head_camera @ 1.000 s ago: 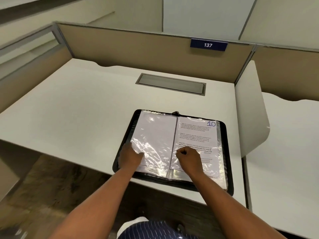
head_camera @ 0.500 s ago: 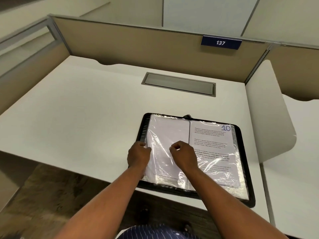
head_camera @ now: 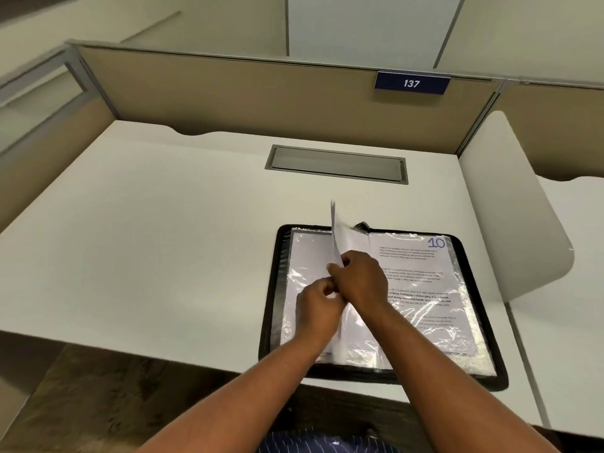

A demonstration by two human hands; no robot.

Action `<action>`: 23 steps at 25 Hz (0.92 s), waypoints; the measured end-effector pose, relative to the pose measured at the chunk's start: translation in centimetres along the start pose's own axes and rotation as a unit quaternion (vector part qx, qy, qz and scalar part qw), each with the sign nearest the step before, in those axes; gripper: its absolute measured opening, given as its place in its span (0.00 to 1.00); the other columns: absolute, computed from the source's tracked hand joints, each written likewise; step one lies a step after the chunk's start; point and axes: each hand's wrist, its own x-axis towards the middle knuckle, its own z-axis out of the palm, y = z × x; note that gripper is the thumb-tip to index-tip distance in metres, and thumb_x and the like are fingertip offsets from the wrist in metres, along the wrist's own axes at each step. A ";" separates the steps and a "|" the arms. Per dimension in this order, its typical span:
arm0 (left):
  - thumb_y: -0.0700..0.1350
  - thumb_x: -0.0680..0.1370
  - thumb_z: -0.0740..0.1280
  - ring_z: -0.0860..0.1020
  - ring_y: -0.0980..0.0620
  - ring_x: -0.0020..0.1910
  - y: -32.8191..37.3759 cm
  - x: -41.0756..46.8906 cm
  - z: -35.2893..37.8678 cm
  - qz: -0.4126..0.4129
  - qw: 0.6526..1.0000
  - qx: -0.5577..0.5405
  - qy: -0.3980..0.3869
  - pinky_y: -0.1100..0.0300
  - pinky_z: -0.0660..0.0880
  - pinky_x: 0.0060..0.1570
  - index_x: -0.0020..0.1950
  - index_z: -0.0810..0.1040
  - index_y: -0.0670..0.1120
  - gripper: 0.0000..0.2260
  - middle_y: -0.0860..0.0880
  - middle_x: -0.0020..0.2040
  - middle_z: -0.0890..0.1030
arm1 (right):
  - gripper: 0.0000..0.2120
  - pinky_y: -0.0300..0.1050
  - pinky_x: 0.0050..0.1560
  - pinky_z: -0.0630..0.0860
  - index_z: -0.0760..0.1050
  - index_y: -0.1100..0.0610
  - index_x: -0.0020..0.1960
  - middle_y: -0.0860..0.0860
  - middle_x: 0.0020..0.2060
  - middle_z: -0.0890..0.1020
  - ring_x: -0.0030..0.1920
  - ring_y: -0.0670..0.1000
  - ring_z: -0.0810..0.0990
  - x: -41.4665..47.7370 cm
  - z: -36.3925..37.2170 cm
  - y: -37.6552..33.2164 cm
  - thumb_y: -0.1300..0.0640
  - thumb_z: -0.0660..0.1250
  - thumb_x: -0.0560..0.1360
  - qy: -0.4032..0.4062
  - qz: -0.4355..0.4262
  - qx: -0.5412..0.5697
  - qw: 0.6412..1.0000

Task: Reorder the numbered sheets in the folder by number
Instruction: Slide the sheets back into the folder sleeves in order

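Note:
A black display folder (head_camera: pixel 271 289) lies open near the front right of the white desk (head_camera: pixel 147 240). Its right page is a printed sheet marked 10 (head_camera: pixel 436 242) inside a clear sleeve. The left page shows a blank white sheet in plastic (head_camera: pixel 305 253). Between the two pages a sleeve with a sheet (head_camera: pixel 334 230) stands up on edge. My right hand (head_camera: pixel 359 279) pinches that sleeve at mid-height. My left hand (head_camera: pixel 318 304) pinches it just below, touching the right hand. The number on the raised sheet is hidden.
A grey cable hatch (head_camera: pixel 336 165) is set into the desk behind the folder. Beige partitions enclose the desk, with a blue plate reading 137 (head_camera: pixel 411 83) on the back one. A white curved divider (head_camera: pixel 510 204) stands at the right edge.
Both hands came together from the left page's lower edge and lifted a sleeve up from the left side until it stands on edge. The camera view shifted left.

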 end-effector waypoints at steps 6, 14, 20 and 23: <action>0.59 0.78 0.70 0.74 0.63 0.65 -1.7 1.3 0.0 0.053 0.993 0.089 -0.062 0.64 0.71 0.62 0.66 0.78 0.55 0.19 0.62 0.67 0.77 | 0.03 0.45 0.40 0.76 0.82 0.51 0.44 0.46 0.39 0.83 0.39 0.50 0.81 1.0 -7.4 4.6 0.54 0.68 0.74 0.086 0.037 0.000 0.996; 0.60 0.73 0.70 0.68 0.45 0.73 -7.9 5.0 0.0 -0.039 0.923 0.382 0.009 0.46 0.71 0.67 0.75 0.67 0.48 0.34 0.45 0.73 0.70 | 0.21 0.49 0.52 0.75 0.76 0.50 0.69 0.55 0.57 0.85 0.56 0.60 0.82 2.8 -14.0 19.3 0.59 0.61 0.77 0.147 0.122 -0.046 0.981; 0.56 0.68 0.74 0.77 0.41 0.61 -6.4 5.5 1.6 -0.107 0.918 0.372 0.091 0.41 0.76 0.58 0.64 0.72 0.48 0.28 0.46 0.61 0.79 | 0.33 0.58 0.78 0.59 0.57 0.52 0.82 0.53 0.82 0.59 0.80 0.55 0.59 1.9 -9.0 24.8 0.38 0.52 0.81 -0.009 -0.099 -0.189 0.977; 0.54 0.71 0.73 0.78 0.38 0.61 -5.6 6.1 1.6 -0.152 0.919 0.334 0.142 0.42 0.73 0.61 0.68 0.74 0.46 0.27 0.44 0.61 0.81 | 0.40 0.59 0.80 0.35 0.35 0.49 0.83 0.48 0.81 0.35 0.81 0.50 0.34 1.5 -6.1 26.7 0.28 0.37 0.78 -0.102 -0.100 -0.258 0.956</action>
